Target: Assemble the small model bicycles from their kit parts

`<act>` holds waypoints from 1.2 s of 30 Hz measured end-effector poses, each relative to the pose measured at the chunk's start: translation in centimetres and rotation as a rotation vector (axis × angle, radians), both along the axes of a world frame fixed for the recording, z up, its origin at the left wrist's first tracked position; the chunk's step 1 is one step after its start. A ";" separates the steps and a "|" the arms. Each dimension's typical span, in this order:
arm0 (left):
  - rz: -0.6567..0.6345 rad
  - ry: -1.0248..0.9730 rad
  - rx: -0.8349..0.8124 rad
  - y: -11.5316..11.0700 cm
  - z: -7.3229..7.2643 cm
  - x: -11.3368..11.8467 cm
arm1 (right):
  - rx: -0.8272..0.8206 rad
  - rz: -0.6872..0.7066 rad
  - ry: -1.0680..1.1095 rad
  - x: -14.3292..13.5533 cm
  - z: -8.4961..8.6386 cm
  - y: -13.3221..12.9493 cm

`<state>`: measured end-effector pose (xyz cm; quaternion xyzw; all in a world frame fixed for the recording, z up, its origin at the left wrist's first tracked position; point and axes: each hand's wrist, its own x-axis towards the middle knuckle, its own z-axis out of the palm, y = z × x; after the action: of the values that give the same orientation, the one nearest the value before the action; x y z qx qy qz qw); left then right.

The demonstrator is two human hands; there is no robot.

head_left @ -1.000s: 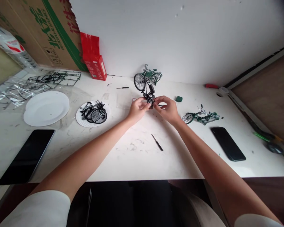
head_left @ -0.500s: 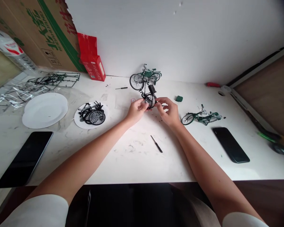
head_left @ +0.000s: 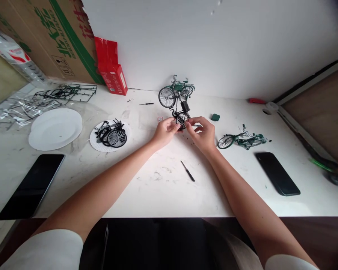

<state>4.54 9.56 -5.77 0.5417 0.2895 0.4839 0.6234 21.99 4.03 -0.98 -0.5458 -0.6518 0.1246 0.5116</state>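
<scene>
Two green model bicycles [head_left: 178,86] [head_left: 243,141] look done, black bicycle [head_left: 182,115] maybe halfway tbh, left hand [head_left: 165,132] and right hand [head_left: 202,133] pinching it, loose wheels [head_left: 116,138] left.

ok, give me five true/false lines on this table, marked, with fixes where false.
1. The left hand holds the small black model bicycle, with the right hand at its wheel. True.
2. Loose black model-bicycle parts lie on the small white ridged plate. True.
3. The slim black-handled tool nearer the person lies on that plate. False: it lies on the white tabletop.
4. The upright green model bicycle stands left of the tall red packet. False: it stands to the right.
5. The black rectangular phone right of the right arm lies flat. True.
</scene>
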 end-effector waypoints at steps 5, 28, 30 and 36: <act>0.020 0.018 -0.009 0.0 0.0 -0.1 | -0.011 -0.014 0.034 0.0 -0.3 0.0; 0.052 -0.007 0.009 -0.5 0.4 0.0 | -0.090 -0.127 0.106 -1.0 -0.8 -0.4; 0.052 -0.007 0.006 -0.5 0.4 0.0 | -0.095 -0.135 0.111 -1.1 -0.8 -0.5; 0.056 0.008 0.027 -0.5 0.4 0.0 | -0.066 -0.116 0.144 -1.0 -1.0 -0.2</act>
<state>4.57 9.04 -5.40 0.5438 0.3007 0.5027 0.6009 21.00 3.81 -1.95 -0.5889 -0.5763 0.1550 0.5450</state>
